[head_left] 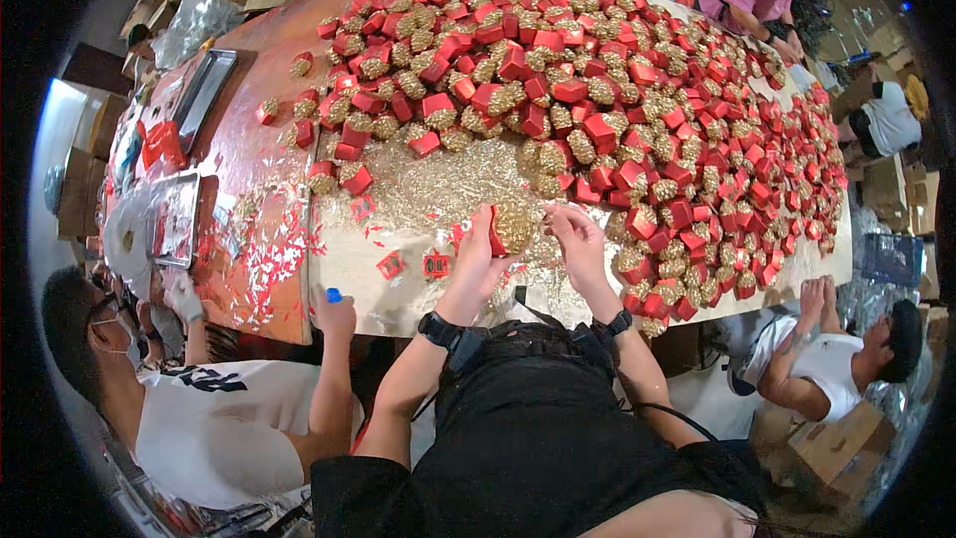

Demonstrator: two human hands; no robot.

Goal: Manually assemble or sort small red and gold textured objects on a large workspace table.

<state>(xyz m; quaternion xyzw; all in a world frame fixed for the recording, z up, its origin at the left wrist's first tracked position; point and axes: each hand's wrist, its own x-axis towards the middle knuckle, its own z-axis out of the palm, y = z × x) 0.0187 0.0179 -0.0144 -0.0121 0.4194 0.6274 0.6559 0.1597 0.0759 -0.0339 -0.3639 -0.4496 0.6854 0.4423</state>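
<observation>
A crowded workroom surrounds a broad table point(378, 307), its near edge close to the person's waist. Just over that edge, the left hand point(477, 264) has its fingers closed around a red-and-gold piece point(515, 229), red base left, gold end right. The right hand point(582, 249) is just right of that end, fingers bent; whether they pinch anything cannot be told. Flat red squares point(435, 265) lie left; beyond, a heap of similar pieces point(558, 65) spreads far and right.
</observation>
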